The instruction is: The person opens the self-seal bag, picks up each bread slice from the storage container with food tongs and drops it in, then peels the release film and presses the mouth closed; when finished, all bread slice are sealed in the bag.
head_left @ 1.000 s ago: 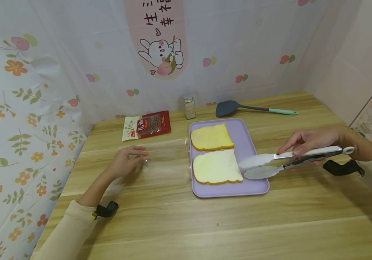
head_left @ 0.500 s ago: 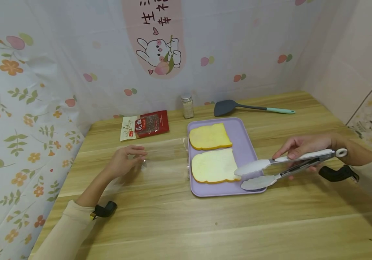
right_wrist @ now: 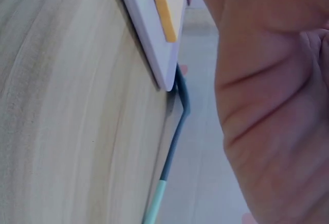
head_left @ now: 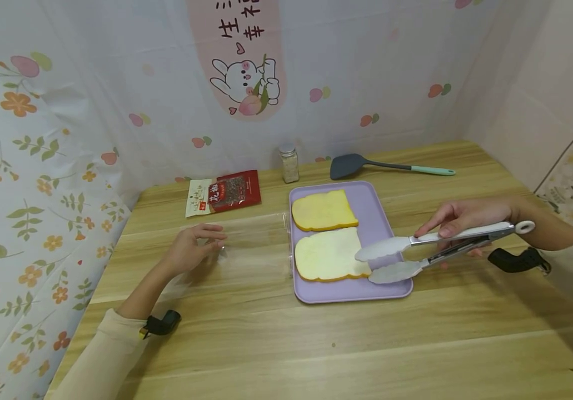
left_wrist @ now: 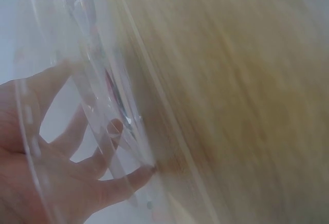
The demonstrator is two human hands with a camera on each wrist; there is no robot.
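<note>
My right hand (head_left: 481,216) grips white-and-steel tongs (head_left: 443,236) by their handles. The tongs' arms stand apart. One white tip overlaps the right side of the lower, pale bread slice (head_left: 331,256); the other is at its lower right corner. A yellower bread slice (head_left: 323,211) lies above it on the same lilac tray (head_left: 396,286). My left hand (head_left: 191,248) rests at the left end of a clear plastic box (head_left: 256,244), just left of the tray. In the left wrist view, its spread fingers (left_wrist: 123,180) touch the clear plastic.
Behind the clear box lies a red and cream spice packet (head_left: 236,190). A small glass shaker jar (head_left: 289,165) stands beside it. Behind the tray, a dark spatula (head_left: 348,165) with a mint handle lies along the table's back, near the printed wall cloth (head_left: 391,72).
The tongs have spread apart, and their upper tip has moved left over the pale slice. My left hand, the box and the tray stay in place.
</note>
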